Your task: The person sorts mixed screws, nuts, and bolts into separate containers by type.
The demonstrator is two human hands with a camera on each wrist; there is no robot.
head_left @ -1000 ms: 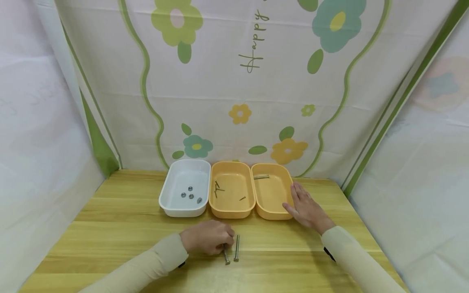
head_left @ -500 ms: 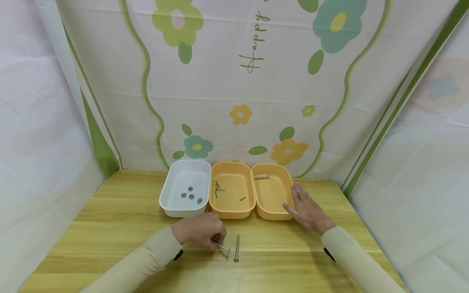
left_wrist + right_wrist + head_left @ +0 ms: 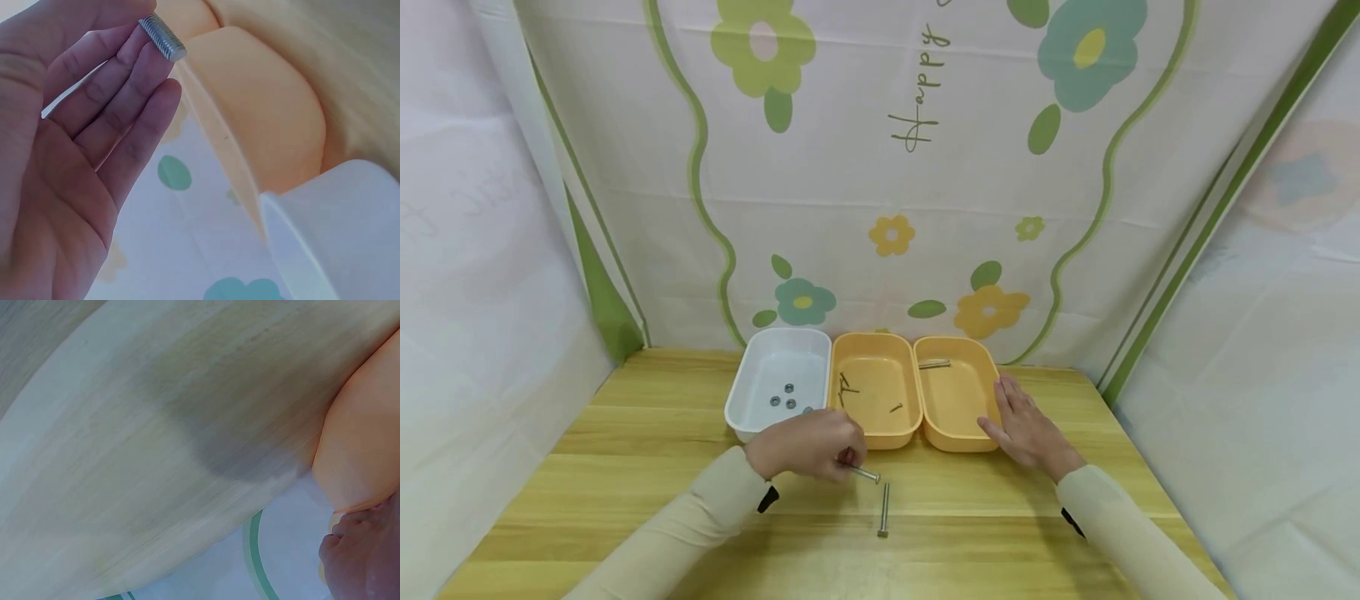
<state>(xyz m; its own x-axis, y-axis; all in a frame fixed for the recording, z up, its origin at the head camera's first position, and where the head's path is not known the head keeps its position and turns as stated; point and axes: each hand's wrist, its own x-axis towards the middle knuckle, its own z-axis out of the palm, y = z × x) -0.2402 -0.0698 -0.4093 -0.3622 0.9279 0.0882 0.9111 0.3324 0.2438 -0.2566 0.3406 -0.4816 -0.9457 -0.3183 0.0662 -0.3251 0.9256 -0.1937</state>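
Note:
My left hand (image 3: 811, 443) pinches a long metal bolt (image 3: 867, 474) over the table, just in front of the containers, its head pointing right. In the left wrist view, the bolt's threaded end (image 3: 164, 39) sticks out past the fingertips. Another long bolt (image 3: 883, 510) lies on the table, head toward me. My right hand (image 3: 1030, 429) rests straight-fingered against the outer side of the right orange container (image 3: 958, 404), which holds bolts (image 3: 934, 364) at its back left. In the right wrist view the hand (image 3: 362, 556) shows only at the lower right corner.
A white container (image 3: 778, 358) with several nuts (image 3: 790, 403) stands at the left, partly covered by my left hand. Beside it, the middle orange container (image 3: 876, 367) holds several small screws (image 3: 846, 384). A flowered cloth (image 3: 895, 183) hangs behind the wooden table (image 3: 625, 467).
My left hand has lifted the bolt from beside the other one and moved it toward the containers, turning its head to the right. The right hand has stayed put.

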